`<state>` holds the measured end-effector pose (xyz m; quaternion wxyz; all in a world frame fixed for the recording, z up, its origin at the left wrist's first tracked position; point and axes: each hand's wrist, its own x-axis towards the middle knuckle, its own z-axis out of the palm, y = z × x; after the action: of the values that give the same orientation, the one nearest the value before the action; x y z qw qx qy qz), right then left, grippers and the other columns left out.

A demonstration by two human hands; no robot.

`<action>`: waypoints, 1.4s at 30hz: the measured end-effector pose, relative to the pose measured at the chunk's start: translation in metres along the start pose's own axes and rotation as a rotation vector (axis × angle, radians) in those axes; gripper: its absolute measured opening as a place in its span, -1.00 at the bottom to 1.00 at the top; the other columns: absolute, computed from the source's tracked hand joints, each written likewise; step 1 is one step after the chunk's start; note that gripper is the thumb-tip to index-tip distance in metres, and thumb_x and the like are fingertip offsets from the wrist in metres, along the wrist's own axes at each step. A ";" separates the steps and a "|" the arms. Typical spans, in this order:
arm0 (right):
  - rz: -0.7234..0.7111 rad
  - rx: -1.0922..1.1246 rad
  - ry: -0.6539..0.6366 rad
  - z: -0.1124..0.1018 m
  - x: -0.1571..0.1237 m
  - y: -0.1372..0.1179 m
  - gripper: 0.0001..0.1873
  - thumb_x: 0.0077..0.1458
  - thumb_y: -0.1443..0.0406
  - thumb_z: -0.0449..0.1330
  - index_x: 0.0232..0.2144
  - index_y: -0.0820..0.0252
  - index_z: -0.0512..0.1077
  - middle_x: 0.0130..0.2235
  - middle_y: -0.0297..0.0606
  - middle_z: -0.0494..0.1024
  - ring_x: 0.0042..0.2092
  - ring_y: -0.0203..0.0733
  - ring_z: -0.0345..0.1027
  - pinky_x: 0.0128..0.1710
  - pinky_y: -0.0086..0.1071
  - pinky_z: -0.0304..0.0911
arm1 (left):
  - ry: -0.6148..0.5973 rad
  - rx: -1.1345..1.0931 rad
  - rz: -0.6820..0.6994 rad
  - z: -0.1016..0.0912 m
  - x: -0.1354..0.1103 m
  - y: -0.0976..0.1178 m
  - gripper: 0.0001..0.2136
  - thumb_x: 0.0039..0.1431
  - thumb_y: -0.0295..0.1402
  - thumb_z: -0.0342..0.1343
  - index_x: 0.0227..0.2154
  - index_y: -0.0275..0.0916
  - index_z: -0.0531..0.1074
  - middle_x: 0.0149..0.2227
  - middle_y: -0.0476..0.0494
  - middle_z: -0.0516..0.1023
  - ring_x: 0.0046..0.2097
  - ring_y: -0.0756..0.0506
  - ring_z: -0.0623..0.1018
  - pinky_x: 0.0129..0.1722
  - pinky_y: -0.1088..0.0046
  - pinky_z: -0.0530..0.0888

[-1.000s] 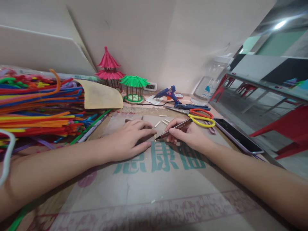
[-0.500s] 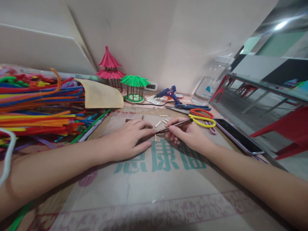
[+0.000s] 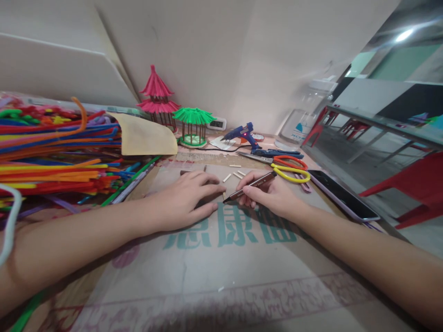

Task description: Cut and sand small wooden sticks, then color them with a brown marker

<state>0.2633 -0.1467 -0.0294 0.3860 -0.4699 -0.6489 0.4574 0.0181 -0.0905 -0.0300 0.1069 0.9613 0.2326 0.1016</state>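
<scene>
My right hand (image 3: 265, 196) is closed round a brown marker pen (image 3: 251, 186), its tip pointing down and left. Near that tip lies a short pale stick (image 3: 224, 196), partly behind my left fingertips. My left hand (image 3: 194, 198) rests palm down on the covered tabletop, fingers stretched and thumb apart; whether a fingertip touches the stick I cannot tell. Several more short pale sticks (image 3: 227, 178) are scattered just beyond both hands. Behind my left knuckles a dark brown piece (image 3: 184, 173) shows in part.
Bundles of coloured pipe cleaners (image 3: 58, 175) fill the left side. At the back stand a pink-roofed model pagoda (image 3: 159, 97), a green-roofed model pavilion (image 3: 193, 127) and a blue glue gun (image 3: 242, 133). Scissors (image 3: 290, 174), a phone (image 3: 342, 196) and a clear jug (image 3: 301, 120) are at right.
The marker's tip has moved down toward me, away from my left fingertip, and the pen is more steeply tilted. My left hand has stayed nearly still.
</scene>
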 end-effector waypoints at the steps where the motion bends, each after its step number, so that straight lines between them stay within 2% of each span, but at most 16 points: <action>1: -0.002 0.000 -0.014 0.000 0.000 0.000 -0.76 0.11 0.14 0.29 -0.32 0.20 0.44 -0.49 -0.28 0.58 -0.50 -0.31 0.41 -0.51 -0.47 0.34 | 0.001 0.002 0.001 0.000 0.000 0.000 -0.60 0.41 -0.18 -0.06 0.21 -0.15 0.40 0.19 -0.24 0.38 0.21 -0.27 0.35 0.23 0.07 0.28; 4: -0.013 0.027 -0.021 -0.001 0.000 0.001 -0.75 0.12 0.14 0.28 -0.32 0.21 0.44 -0.50 -0.29 0.58 -0.52 -0.33 0.39 -0.53 -0.48 0.32 | 0.004 0.004 0.002 0.001 0.001 0.000 -0.59 0.41 -0.17 -0.06 0.21 -0.15 0.40 0.20 -0.24 0.38 0.22 -0.28 0.35 0.24 0.06 0.27; 13: 0.004 0.031 0.089 0.000 0.000 0.000 -0.75 0.11 0.13 0.29 -0.33 0.20 0.42 -0.53 -0.35 0.53 -0.56 -0.37 0.34 -0.56 -0.49 0.28 | 0.011 0.005 0.009 0.000 0.000 0.000 -0.60 0.41 -0.17 -0.06 0.20 -0.12 0.41 0.17 -0.23 0.40 0.20 -0.26 0.37 0.26 0.06 0.26; 33: -0.005 0.018 0.013 -0.001 -0.001 -0.001 -0.76 0.12 0.13 0.30 -0.33 0.19 0.43 -0.51 -0.32 0.56 -0.52 -0.33 0.38 -0.52 -0.46 0.35 | 0.007 -0.003 0.007 -0.001 0.001 0.000 -0.61 0.40 -0.19 -0.04 0.19 -0.13 0.42 0.18 -0.23 0.40 0.21 -0.28 0.36 0.25 0.04 0.27; 42: -0.005 0.031 0.019 0.000 -0.001 -0.001 -0.75 0.12 0.13 0.30 -0.33 0.19 0.43 -0.50 -0.33 0.54 -0.53 -0.35 0.35 -0.53 -0.47 0.32 | 0.011 0.000 0.015 -0.001 0.000 0.000 -0.61 0.40 -0.19 -0.04 0.20 -0.12 0.41 0.18 -0.24 0.40 0.21 -0.28 0.36 0.24 0.06 0.26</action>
<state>0.2632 -0.1481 -0.0281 0.4004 -0.4667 -0.6391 0.4619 0.0182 -0.0902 -0.0291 0.1050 0.9625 0.2259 0.1077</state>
